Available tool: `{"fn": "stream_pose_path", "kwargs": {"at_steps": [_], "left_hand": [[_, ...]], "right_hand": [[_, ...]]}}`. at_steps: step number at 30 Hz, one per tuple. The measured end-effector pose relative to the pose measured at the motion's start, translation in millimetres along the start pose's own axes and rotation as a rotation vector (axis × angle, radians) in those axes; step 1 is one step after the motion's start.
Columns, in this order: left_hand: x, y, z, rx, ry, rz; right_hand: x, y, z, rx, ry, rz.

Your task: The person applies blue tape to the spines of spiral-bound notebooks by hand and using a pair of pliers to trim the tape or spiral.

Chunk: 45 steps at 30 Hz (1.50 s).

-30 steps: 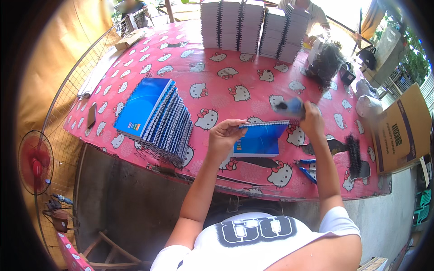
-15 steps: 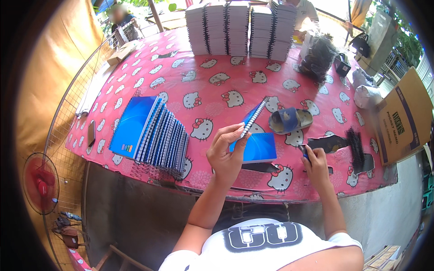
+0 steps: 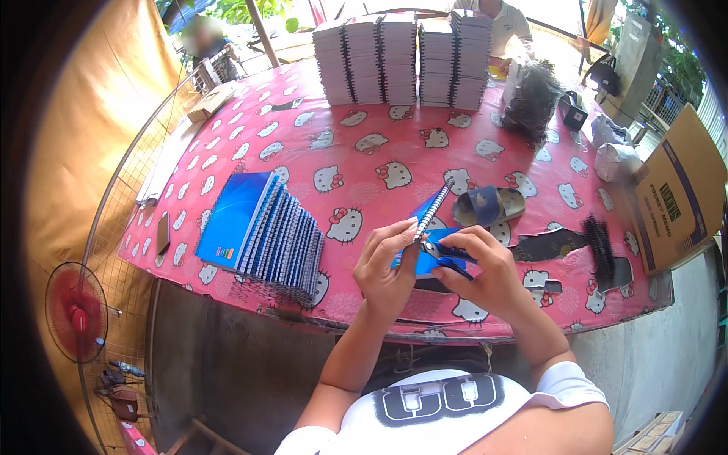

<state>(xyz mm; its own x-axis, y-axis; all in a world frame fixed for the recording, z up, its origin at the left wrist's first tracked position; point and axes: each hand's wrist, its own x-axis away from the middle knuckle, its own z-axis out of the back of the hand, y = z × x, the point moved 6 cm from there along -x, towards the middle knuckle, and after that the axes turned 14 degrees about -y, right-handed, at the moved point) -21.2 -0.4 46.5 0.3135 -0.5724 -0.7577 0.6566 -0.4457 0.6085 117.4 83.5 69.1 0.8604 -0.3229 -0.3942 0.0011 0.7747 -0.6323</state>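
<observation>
The left hand (image 3: 385, 265) pinches a spiral notebook (image 3: 434, 205) extending toward one o'clock from its fingertips, while the right hand's (image 3: 487, 265) fingers clasp blue-handled pliers (image 3: 430, 248) pointing toward ten o'clock.

A free lane is running across the middle of the table (image 3: 357, 164), nearer than the white piles (image 3: 400, 61) lining the far edge; another is leading to the near edge between the notebooks (image 3: 262, 235) and the left hand (image 3: 385, 269); the slipper (image 3: 489, 205) is blocking the way just beyond the right hand (image 3: 485, 263); the coils (image 3: 597, 246) and the carton (image 3: 677, 199) are crowding the right edge.
</observation>
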Motion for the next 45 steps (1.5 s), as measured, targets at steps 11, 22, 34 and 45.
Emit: {"fn": "stream_pose_path", "kwargs": {"at_steps": [11,22,34,45], "left_hand": [[2.4,6.9,1.0,-0.097,-0.045,-0.158],[-5.4,60.5,23.5,-0.202,-0.384,-0.041],[1.4,-46.3,243.1,0.031,0.647,0.303],[12.3,-40.8,232.7,-0.212,0.766,0.249]], "right_hand": [[59.1,71.4,-10.6,-0.308,-0.082,-0.335],[-10.4,-36.8,-9.2,0.27,-0.11,0.305],[-213.4,-70.5,-116.2,-0.072,0.498,0.468],[-227.9,-60.3,-133.2,-0.598,0.242,0.2]]}}
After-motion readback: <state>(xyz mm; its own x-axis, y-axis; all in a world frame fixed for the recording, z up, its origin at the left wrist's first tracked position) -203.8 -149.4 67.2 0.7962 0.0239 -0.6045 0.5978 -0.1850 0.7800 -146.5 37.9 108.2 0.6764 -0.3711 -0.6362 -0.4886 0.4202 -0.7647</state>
